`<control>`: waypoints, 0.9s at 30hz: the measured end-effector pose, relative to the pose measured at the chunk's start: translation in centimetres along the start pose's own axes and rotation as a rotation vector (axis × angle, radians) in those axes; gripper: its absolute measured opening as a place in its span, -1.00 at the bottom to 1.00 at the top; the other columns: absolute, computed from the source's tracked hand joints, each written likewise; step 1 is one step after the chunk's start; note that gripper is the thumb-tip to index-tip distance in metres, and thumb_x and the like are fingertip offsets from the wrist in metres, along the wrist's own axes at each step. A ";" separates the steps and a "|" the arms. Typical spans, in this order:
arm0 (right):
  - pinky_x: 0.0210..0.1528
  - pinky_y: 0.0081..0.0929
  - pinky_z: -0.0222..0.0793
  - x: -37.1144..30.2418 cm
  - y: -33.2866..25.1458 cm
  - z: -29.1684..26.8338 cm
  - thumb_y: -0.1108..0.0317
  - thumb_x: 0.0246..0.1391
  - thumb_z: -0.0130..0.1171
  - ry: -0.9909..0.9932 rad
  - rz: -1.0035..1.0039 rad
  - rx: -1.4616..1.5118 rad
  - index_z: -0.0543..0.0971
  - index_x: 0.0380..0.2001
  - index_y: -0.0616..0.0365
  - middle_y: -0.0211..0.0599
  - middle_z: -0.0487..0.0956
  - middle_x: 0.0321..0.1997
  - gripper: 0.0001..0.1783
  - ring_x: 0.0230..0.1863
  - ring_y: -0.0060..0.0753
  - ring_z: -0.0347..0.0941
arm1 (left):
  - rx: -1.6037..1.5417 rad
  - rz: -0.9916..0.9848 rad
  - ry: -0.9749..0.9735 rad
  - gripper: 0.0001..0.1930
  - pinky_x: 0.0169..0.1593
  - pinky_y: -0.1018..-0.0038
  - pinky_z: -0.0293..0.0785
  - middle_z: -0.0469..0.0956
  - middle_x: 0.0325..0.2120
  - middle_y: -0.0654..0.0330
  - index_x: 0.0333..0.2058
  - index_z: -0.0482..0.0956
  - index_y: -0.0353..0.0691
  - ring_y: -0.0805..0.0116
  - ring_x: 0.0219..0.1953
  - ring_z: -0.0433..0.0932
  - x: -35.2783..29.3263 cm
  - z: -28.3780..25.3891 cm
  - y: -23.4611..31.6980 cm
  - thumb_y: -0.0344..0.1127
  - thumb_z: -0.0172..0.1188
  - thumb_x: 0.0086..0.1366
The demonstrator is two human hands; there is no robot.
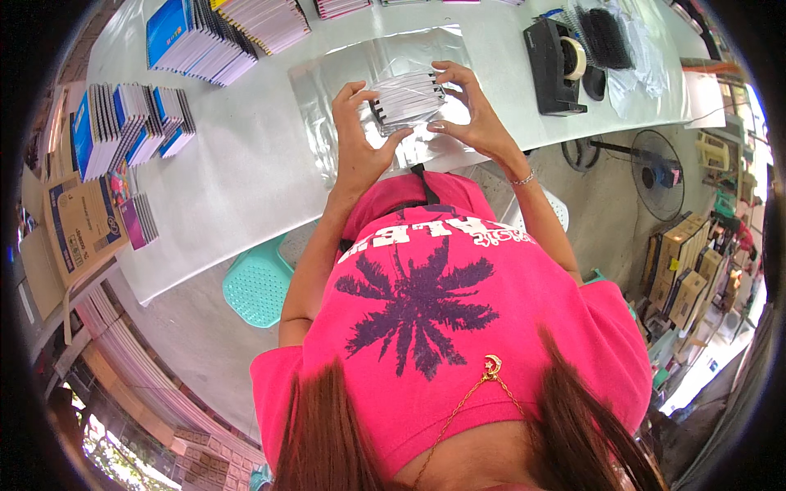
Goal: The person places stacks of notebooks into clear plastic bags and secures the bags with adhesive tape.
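Both hands hold a small stack of spiral notebooks (407, 101) wrapped in clear plastic film, just above the white table (246, 164). My left hand (358, 131) grips the stack's left end, fingers curled over the top. On the right end sits my right hand (471, 110), fingertips pressing the film. A sheet of shiny clear wrap (360, 69) lies spread on the table beneath the stack.
Stacks of blue-covered notebooks (196, 37) and fanned notebooks (123, 127) lie at the left. A black tape dispenser (555, 65) and black combs in plastic (606, 37) sit at the right. Below the table are a teal stool (258, 286), a floor fan (659, 172) and cardboard boxes (684, 270).
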State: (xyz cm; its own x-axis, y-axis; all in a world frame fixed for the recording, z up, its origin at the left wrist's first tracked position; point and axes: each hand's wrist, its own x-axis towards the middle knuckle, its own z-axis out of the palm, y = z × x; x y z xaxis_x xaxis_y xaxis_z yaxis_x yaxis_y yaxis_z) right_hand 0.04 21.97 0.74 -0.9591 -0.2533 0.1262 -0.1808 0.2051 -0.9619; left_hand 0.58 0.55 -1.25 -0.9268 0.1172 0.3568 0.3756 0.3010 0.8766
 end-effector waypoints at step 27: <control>0.12 -0.38 0.31 3.2 0.9 -0.4 0.32 -0.14 0.38 -0.009 0.026 -0.016 0.36 0.10 0.10 -0.28 0.47 -0.08 -0.31 -0.02 -0.36 0.39 | 0.182 -0.023 0.144 -0.84 -0.06 0.34 0.46 0.49 -0.07 0.02 -0.34 0.62 -0.25 0.10 -0.10 0.54 0.9 2.3 2.0 -0.47 0.30 0.05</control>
State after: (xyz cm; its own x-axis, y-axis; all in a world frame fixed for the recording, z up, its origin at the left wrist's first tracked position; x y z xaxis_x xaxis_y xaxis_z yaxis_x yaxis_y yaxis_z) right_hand -3.28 21.69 0.37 -0.9615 -0.2563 0.0994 -0.1599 0.2270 -0.9607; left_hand 0.45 3.48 0.07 -0.9199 -0.0240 0.3915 0.3354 0.4695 0.8168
